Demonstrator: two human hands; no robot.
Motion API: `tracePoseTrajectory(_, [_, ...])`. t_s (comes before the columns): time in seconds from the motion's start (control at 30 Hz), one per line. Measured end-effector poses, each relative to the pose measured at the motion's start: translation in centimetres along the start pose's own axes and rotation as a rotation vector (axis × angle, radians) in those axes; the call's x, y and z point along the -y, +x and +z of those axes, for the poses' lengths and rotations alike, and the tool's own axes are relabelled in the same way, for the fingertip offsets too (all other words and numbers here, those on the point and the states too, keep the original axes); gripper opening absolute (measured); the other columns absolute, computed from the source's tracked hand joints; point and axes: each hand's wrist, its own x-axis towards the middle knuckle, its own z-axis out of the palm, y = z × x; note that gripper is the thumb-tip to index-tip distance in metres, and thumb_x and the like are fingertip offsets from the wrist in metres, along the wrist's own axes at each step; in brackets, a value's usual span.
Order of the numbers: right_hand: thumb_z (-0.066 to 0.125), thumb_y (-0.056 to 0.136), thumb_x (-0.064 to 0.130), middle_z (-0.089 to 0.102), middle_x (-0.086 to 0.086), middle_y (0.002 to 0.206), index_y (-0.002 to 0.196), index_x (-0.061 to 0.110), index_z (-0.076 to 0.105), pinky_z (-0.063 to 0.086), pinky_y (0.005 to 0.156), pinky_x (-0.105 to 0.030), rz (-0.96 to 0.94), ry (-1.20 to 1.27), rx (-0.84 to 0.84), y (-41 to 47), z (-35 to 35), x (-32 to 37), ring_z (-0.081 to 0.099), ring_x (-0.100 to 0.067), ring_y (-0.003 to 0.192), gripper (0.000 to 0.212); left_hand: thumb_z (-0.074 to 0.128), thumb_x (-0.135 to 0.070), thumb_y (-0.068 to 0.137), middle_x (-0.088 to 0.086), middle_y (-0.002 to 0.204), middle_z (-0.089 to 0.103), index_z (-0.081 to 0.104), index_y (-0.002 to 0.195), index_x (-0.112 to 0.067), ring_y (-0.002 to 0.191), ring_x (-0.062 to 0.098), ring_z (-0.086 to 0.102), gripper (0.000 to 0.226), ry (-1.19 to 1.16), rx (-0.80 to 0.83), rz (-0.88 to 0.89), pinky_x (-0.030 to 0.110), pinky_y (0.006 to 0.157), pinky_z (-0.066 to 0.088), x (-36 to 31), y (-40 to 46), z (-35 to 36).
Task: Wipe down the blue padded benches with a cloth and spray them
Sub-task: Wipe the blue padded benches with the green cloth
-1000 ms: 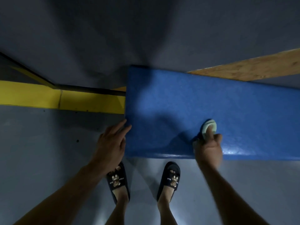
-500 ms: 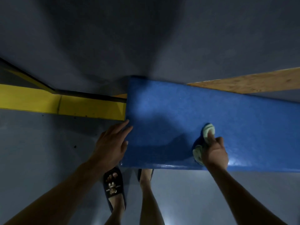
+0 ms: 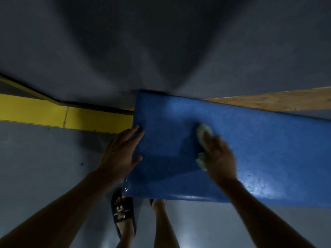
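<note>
Both forearms reach forward and down from the lower corners of the view. The left hand (image 3: 121,154) lies flat at the left end of the bench (image 3: 259,149), palm down, its fingers straight and slightly spread, fingertips over the end edge of the pad and the thumb resting against the blue surface. The right hand (image 3: 219,156) sits on top of the bench, near its middle in the view, palm down with the fingers curled over a cloth (image 3: 203,133) and pressing it onto the pad; the hand and cloth are blurred, so how tightly the fingers close cannot be told. The cloth is pale, whitish-green and bunched, showing beyond the fingertips and again beside the thumb side of the hand. The bench is a long blue padded slab with a fine pebbled skin, running from the centre out past the right edge; its near edge and a patch right of the right wrist shine wetly. Below it stand the person's legs, one foot in a dark slipper (image 3: 123,212). A yellow beam (image 3: 53,113) meets the bench's left end, and a chipboard plank (image 3: 277,101) lies behind it on the grey floor (image 3: 44,167).
</note>
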Motion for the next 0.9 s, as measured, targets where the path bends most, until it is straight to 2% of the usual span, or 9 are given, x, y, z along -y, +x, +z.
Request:
tracePoseTrajectory(0.1, [0.071,0.077,0.031,0.043,-0.014,0.120,0.148,0.030,0.036,0.048,0.078,-0.045,0.479,0.117,0.004,0.2,-1.3,-4.5,0.052,-0.040,0.100,0.079,0.068,-0.037,0.083,-0.002,0.161,0.023,0.033,0.151,-0.021,0.142,0.025,0.035,0.078,-0.027,0.010,-0.048,0.048,0.107,0.039,-0.5,0.5,0.3])
tracePoseTrajectory(0.2, [0.062,0.082,0.011,0.040,-0.015,0.134,0.150,0.028,0.034,0.048,0.089,-0.049,0.765,0.279,-0.091,1.4,0.1,0.9,0.053,-0.042,0.109,0.075,0.075,-0.034,0.081,-0.002,0.160,0.026,0.034,0.150,-0.021,0.140,0.026,0.038,0.081,-0.014,0.027,-0.071,0.051,0.104,0.042,-0.6,0.9,0.3])
tracePoseTrajectory(0.3, [0.055,0.086,0.004,0.036,-0.016,0.150,0.154,0.022,0.028,0.042,0.102,-0.046,0.566,0.408,-0.089,2.8,2.0,10.9,0.047,-0.039,0.125,0.076,0.074,-0.035,0.081,-0.002,0.159,0.027,0.035,0.149,-0.022,0.140,0.026,0.037,0.080,-0.017,0.024,-0.087,0.051,0.104,0.042,-0.9,1.0,0.0])
tracePoseTrajectory(0.37, [0.059,0.086,0.010,0.040,-0.016,0.145,0.153,0.021,0.028,0.052,0.089,-0.048,0.266,0.384,-0.027,3.2,2.2,15.3,0.050,-0.037,0.118,0.075,0.071,-0.037,0.084,-0.002,0.160,0.025,0.033,0.150,-0.023,0.142,0.024,0.032,0.078,-0.032,0.027,-0.087,0.051,0.107,0.039,-1.2,0.9,0.0])
tracePoseTrajectory(0.5, [0.059,0.083,0.040,0.053,-0.013,0.126,0.148,0.017,0.038,0.055,0.072,-0.042,-0.260,0.173,0.050,4.7,1.1,9.6,0.059,-0.035,0.095,0.072,0.072,-0.036,0.082,-0.010,0.160,0.021,0.030,0.151,-0.029,0.142,0.017,0.030,0.082,-0.003,0.031,-0.127,0.043,0.106,0.039,-1.5,0.8,-0.3])
tracePoseTrajectory(0.57, [0.048,0.084,0.045,0.055,-0.017,0.123,0.148,0.017,0.040,0.055,0.071,-0.043,-0.227,0.094,-0.003,5.1,0.7,3.6,0.061,-0.040,0.093,0.070,0.071,-0.037,0.083,-0.013,0.161,0.018,0.027,0.152,-0.031,0.143,0.015,0.028,0.082,0.007,0.041,-0.137,0.042,0.107,0.037,-1.5,1.0,-0.5])
tracePoseTrajectory(0.63, [0.049,0.085,0.041,0.051,-0.016,0.126,0.150,0.023,0.035,0.053,0.074,-0.043,0.060,0.151,-0.047,5.5,-0.4,-1.0,0.058,-0.039,0.100,0.069,0.072,-0.037,0.083,-0.011,0.161,0.019,0.029,0.152,-0.030,0.143,0.017,0.028,0.082,0.013,0.049,-0.144,0.043,0.108,0.036,-1.6,1.0,-0.6])
tracePoseTrajectory(0.77, [0.063,0.081,0.021,0.038,-0.011,0.143,0.153,0.031,0.025,0.045,0.093,-0.043,0.559,0.330,-0.075,7.4,-0.2,1.8,0.051,-0.038,0.117,0.082,0.074,-0.036,0.080,-0.008,0.159,0.025,0.034,0.150,-0.027,0.141,0.020,0.033,0.081,0.002,0.018,-0.140,0.044,0.103,0.040,-1.6,1.0,-0.2])
tracePoseTrajectory(0.9, [0.059,0.085,0.013,0.038,-0.011,0.145,0.152,0.022,0.032,0.050,0.088,-0.040,0.295,0.401,-0.038,9.2,1.1,13.4,0.054,-0.033,0.116,0.073,0.081,-0.030,0.074,-0.004,0.155,0.036,0.037,0.148,-0.024,0.134,0.024,0.044,0.086,-0.012,-0.026,-0.133,0.043,0.098,0.045,-1.8,0.8,0.1])
